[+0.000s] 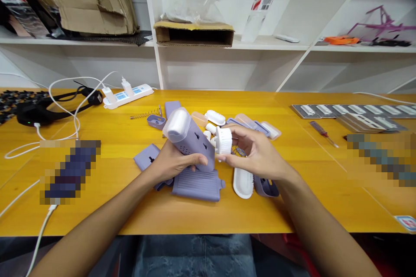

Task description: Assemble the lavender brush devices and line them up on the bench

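My left hand [178, 159] is wrapped round a purple plastic housing [195, 138], tilted, with a translucent cap at its upper end and small keyhole slots in its side. In my right hand [251, 149] a ribbed white plastic part [224, 142] is pinched between thumb and fingers, close beside the housing's lower right end. Whether the two pieces touch I cannot tell. Under the hands lies a ribbed purple panel [196, 186]. A white oval tray [243, 183] and a purple oval cup [265, 186] rest below my right hand.
Behind the hands are a white oval cap [215, 117], a small purple oval piece [156, 121] and a spring [143, 114]. A screwdriver [323, 133] lies at right, near a metal strip [354, 111]. At left are a power strip [128, 96], white cables and a black headset [42, 110].
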A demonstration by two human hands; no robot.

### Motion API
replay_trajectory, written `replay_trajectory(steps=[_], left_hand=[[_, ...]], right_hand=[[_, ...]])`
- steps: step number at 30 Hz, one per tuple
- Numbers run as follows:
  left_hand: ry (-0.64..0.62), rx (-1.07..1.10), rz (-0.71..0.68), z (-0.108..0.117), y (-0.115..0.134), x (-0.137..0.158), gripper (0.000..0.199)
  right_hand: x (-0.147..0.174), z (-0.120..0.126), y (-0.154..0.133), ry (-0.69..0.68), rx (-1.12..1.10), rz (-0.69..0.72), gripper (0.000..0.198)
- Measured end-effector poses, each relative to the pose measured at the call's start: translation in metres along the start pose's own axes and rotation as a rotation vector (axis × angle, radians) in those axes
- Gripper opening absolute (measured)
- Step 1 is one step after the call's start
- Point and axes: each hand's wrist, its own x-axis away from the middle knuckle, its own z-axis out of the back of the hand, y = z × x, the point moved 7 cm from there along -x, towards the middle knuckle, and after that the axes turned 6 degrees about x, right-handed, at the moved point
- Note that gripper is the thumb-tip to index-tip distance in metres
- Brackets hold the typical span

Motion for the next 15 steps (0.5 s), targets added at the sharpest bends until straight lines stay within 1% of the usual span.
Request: replay_trajectory(steps=[3, 5, 8, 11, 15], left_hand=[[0.027, -0.049, -0.049, -0.003, 0.008, 0.001, 0.043], [0.046, -0.079, -0.116, -0.004, 0.014, 0.002, 0.051], [0.04, -0.112, -0.197, -0.007, 0.019, 0.003, 0.061], [0.019, -0.133, -0.242, -0.009, 0.019, 0.004, 0.062], [0.008, -0.167, -0.315, -0.009, 0.019, 0.005, 0.066]], right_hand=[[-0.001, -0.001, -0.003, 0.028, -0.08, 0.022, 0.038], [-0.002, -0.003, -0.004, 0.038, -0.09, 0.019, 0.041], [-0.001, -0.004, -0.005, 0.044, -0.084, 0.014, 0.041], [-0.001, -0.004, -0.005, 0.057, -0.082, 0.041, 0.042], [-0.001, -0.007, -0.004, 0.036, -0.052, 0.077, 0.043]])
